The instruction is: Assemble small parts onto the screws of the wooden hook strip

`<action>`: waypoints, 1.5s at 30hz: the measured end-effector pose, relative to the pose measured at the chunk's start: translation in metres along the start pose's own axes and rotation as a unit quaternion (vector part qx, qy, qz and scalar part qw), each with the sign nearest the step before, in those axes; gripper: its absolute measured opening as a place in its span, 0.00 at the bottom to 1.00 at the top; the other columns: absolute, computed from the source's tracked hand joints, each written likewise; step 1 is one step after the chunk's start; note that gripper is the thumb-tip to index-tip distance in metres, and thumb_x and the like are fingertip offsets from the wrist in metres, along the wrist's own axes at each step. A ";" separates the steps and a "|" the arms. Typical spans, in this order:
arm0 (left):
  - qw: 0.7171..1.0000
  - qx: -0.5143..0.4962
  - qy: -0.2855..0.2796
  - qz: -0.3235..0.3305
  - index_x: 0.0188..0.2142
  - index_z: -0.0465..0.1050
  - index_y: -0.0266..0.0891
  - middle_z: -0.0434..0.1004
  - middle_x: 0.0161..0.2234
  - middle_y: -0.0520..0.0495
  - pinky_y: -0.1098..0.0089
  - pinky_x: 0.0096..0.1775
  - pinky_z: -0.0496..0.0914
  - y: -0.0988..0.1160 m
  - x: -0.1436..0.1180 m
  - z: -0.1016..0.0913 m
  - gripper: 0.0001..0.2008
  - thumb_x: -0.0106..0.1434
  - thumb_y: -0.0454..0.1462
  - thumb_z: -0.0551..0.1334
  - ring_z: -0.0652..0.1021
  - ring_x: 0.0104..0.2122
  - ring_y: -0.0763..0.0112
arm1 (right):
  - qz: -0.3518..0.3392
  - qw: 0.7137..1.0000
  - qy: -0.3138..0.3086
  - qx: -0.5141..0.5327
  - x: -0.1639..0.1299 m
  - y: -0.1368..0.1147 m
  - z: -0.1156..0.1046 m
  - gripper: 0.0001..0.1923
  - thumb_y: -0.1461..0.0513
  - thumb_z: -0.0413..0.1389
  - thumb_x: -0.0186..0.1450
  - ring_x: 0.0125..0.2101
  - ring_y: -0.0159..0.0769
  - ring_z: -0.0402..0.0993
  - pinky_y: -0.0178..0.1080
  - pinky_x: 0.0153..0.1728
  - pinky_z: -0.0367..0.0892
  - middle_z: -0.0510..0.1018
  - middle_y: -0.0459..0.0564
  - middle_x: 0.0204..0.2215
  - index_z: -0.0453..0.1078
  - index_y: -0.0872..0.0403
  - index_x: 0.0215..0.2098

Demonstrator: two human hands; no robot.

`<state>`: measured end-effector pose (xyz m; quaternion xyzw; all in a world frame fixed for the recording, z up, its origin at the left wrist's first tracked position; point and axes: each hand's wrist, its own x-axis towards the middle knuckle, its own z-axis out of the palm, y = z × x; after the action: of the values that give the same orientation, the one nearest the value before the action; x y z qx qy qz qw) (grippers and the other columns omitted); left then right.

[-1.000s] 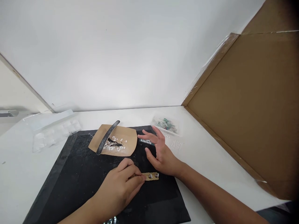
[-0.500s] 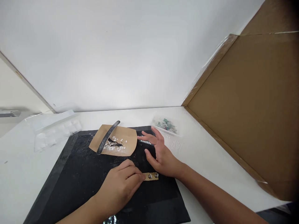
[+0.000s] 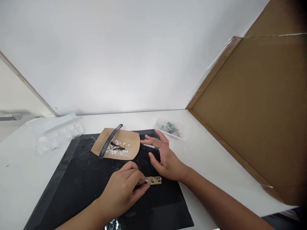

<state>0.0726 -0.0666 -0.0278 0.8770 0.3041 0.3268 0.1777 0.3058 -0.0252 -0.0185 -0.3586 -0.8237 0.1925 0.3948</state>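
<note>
White wall (image 3: 120,57) — white table (image 3: 211,153).

Strip's (image 3: 153,180) near end under left hand (image 3: 124,190)

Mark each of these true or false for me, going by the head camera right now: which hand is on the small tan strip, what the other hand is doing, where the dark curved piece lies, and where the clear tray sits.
1. The left hand pinches the small tan strip on the black mat. True.
2. The right hand grips the strip too. False: it is open, fingers spread, just beyond the strip.
3. The dark curved piece lies across the tan sheet with white bits on it. True.
4. The clear tray sits on the mat. False: it sits on the white table, left of the mat.
5. The cardboard panel stands at the left. False: it stands at the right.
</note>
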 end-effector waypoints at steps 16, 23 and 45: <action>0.996 -0.042 -0.004 -0.081 0.42 0.71 0.42 0.80 0.40 0.49 0.70 0.40 0.76 0.001 -0.001 0.006 0.07 0.69 0.31 0.66 0.80 0.41 0.67 | 0.003 1.000 -0.013 0.013 -0.002 -0.001 0.002 0.39 0.68 0.51 0.75 0.74 0.51 0.56 0.66 0.69 0.64 0.70 0.59 0.66 0.36 0.44 0.75; 0.995 -0.048 -0.018 -0.087 0.43 0.70 0.43 0.81 0.40 0.49 0.69 0.40 0.76 0.002 -0.001 0.003 0.08 0.69 0.30 0.65 0.79 0.42 0.66 | 0.017 1.000 -0.007 0.014 -0.003 0.004 0.003 0.37 0.67 0.51 0.75 0.73 0.51 0.58 0.65 0.70 0.63 0.71 0.61 0.64 0.36 0.48 0.75; 0.998 0.024 -0.045 -0.025 0.41 0.71 0.41 0.80 0.37 0.48 0.63 0.40 0.72 -0.003 -0.001 -0.012 0.08 0.67 0.32 0.70 0.74 0.42 0.59 | 0.014 1.000 0.002 -0.007 -0.002 0.004 0.002 0.32 0.67 0.51 0.76 0.74 0.50 0.58 0.64 0.69 0.65 0.69 0.62 0.66 0.43 0.47 0.72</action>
<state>0.0627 -0.0638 -0.0207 0.8870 0.3256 0.2748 0.1781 0.3075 -0.0244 -0.0232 -0.3736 -0.8190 0.1912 0.3914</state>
